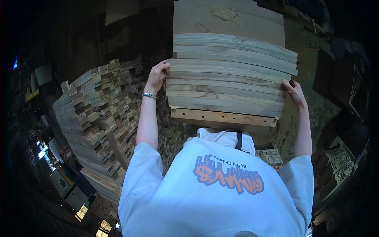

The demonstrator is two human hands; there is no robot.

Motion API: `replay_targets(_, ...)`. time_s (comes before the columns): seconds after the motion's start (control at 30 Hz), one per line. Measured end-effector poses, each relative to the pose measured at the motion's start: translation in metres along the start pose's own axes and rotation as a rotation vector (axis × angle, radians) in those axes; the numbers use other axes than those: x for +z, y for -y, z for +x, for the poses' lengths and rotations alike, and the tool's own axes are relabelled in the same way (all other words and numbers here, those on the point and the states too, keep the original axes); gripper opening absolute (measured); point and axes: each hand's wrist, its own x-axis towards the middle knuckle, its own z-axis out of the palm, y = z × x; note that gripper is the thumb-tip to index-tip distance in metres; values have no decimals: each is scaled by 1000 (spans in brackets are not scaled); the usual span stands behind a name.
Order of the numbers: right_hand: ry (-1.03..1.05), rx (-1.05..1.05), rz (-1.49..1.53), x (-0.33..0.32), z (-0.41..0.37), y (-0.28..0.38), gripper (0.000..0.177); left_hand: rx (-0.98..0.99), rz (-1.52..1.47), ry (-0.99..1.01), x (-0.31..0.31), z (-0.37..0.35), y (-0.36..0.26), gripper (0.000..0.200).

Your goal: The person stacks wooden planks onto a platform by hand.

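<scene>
Plainly, both hands clamp the same load. The left hand point(157, 75) is curled round the near-left end of the stack of planks point(229, 79), and the right hand point(294, 93) is hooked on its right end. Each grip is closed on the plank edges, with the fingertips wrapped out of sight. The stack sits straight ahead of the white shirt point(213, 189), atop a pale batten point(223, 116) drilled with holes.

The planks look loose-laid, and at the stack's right end they fan out unevenly. A tilt could let the upper ones slide off sideways or pinch a finger between layers. Sawdust point(224, 14) on the broad board point(229, 23) beyond the stack would make that surface slippery. The pile of short blocks point(102, 102) left of the stack stands close to the left elbow, so a knock there might topple some.

What carries the stack from below is hidden by the shirt, so I cannot tell whether it rests on a counter or hangs in the hands. The surroundings on either side of the stack are too dark to read.
</scene>
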Motion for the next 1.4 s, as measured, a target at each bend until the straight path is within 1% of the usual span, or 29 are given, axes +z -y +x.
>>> replay_targets(0.03,19,1,53,1,0,1,54,-31,13,33,-7,4,2,41)
replay_targets(0.07,45,0,21,-4,9,-10,59,-61,24,67,-14,9,4,41)
replay_targets(0.1,35,-3,15,-4,18,-16,59,-56,18,77,-13,9,-2,41)
replay_targets(0.17,-79,-70,587,-12,31,-16,51,-57,201,-1,-2,4,-15,40)
replay_targets(0.2,-165,-65,592,-13,31,-4,43,5,172,-48,2,5,-15,39)
replay_targets(0.23,-188,-147,362,-16,39,-7,41,63,190,-106,6,6,-15,38)
replay_targets(0.3,-88,-166,220,-22,41,-8,45,127,408,-162,13,3,-15,37)
replay_targets(0.33,-106,-167,162,-16,37,3,48,134,402,-158,12,5,-12,37)
replay_targets(0.4,-127,-147,40,-6,34,20,58,124,423,-229,9,6,-9,36)
replay_targets(0.43,-121,-154,42,-4,34,24,58,129,426,-236,6,6,-11,36)
replay_targets(0.5,-113,-144,-64,-4,32,29,61,67,366,-240,6,6,-10,38)
replay_targets(0.53,-109,-144,-62,-3,31,29,61,66,369,-244,6,6,-10,38)
replay_targets(0.6,-132,-160,8,-2,33,28,62,24,195,-205,7,9,-13,39)
replay_targets(0.63,-124,-165,11,-1,36,28,62,28,198,-214,8,10,-14,39)
replay_targets(0.7,-191,-118,141,4,39,28,62,47,72,-164,11,9,-14,39)
replay_targets(0.73,-225,-119,91,5,38,30,62,47,55,-163,12,9,-14,36)
replay_targets(0.9,-194,-170,121,6,38,29,67,45,49,-156,14,8,-14,35)
replay_targets(1.0,-236,-161,80,0,46,30,68,0,54,-132,10,11,-15,36)
replay_targets(1.03,-255,-107,381,-8,55,27,62,7,56,-130,3,14,-15,36)
replay_targets(1.07,-269,-51,682,-14,64,24,57,-55,-83,-44,-4,19,-16,37)
replay_targets(1.1,-268,-61,685,-17,67,24,57,-117,-223,44,-5,23,-19,38)
replay_targets(1.13,-263,-115,507,-19,70,23,54,-110,-220,45,-5,29,-22,38)
replay_targets(1.17,-260,-167,331,-21,73,21,51,-36,-148,-45,-4,39,-26,37)
replay_targets(1.2,-251,-169,291,-18,68,29,47,37,-77,-134,-1,48,-31,37)
replay_targets(1.23,-252,-175,292,-16,68,31,47,43,-77,-132,3,55,-36,37)
replay_targets(1.3,-190,-177,159,-11,66,37,49,115,82,-109,9,63,-44,35)
replay_targets(1.33,-173,-189,142,-8,64,39,52,107,209,-118,10,64,-49,32)
replay_targets(1.4,-159,-174,102,-5,57,45,53,89,172,-119,12,58,-49,31)
